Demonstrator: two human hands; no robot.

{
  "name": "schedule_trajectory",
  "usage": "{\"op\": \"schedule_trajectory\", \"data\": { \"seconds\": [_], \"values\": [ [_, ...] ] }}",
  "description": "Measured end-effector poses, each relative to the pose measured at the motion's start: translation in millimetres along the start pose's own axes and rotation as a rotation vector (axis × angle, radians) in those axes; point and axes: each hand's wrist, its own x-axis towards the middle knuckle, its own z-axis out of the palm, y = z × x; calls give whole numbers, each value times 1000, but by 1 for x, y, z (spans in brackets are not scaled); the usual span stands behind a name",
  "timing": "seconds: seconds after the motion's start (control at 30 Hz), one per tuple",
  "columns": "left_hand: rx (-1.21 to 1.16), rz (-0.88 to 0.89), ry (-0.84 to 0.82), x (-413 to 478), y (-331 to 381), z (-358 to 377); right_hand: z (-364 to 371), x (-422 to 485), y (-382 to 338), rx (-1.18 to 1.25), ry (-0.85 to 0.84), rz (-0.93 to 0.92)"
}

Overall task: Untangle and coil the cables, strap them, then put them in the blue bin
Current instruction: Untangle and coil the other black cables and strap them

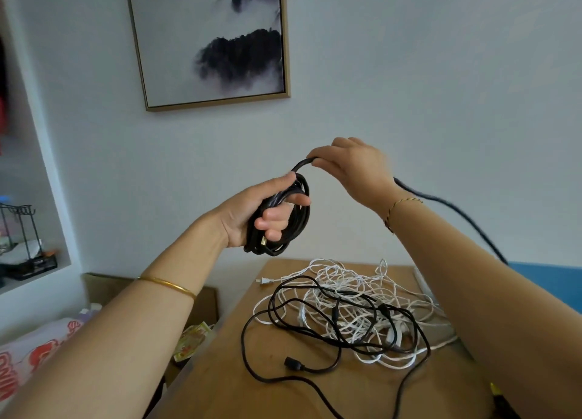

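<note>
Your left hand [252, 212] clamps the springy-looking black coil [285, 243], right hand [356, 170] pinches its free run [301, 163]; grip across every loop

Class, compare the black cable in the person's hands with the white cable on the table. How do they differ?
The black cable is wound in loops; the white cable is a loose tangle.
The black cable is in the air, gripped by the left hand and right hand; the white cable lies on the table.
The black cable looks thicker than the white cable.
Neither is strapped.
</note>
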Motion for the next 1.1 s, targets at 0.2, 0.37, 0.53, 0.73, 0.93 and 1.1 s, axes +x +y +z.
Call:
{"op": "schedule_trajectory", "data": {
  "seconds": [0.2, 0.37, 0.53, 0.73, 0.93, 1.1],
  "values": [
    [-254, 84, -199, 2, 3, -4, 19, -11, -8, 183, 12, 110],
    [-416, 214, -209, 6, 13, -3, 36, -29, -8, 284, -56, 198],
    [-521, 329, 58, 12, 24, 14, 44, -47, -22, 516, -130, 377],
    [-602, 452, 404, 30, 28, 17, 48, -52, -42, 643, -370, 516],
    [-409, 530, 622, 42, 27, 13, 48, -54, -50, 503, -396, 494],
    [-218, 552, 713, 50, 16, 18, 47, -53, -46, 442, -378, 591]
  ]
}}
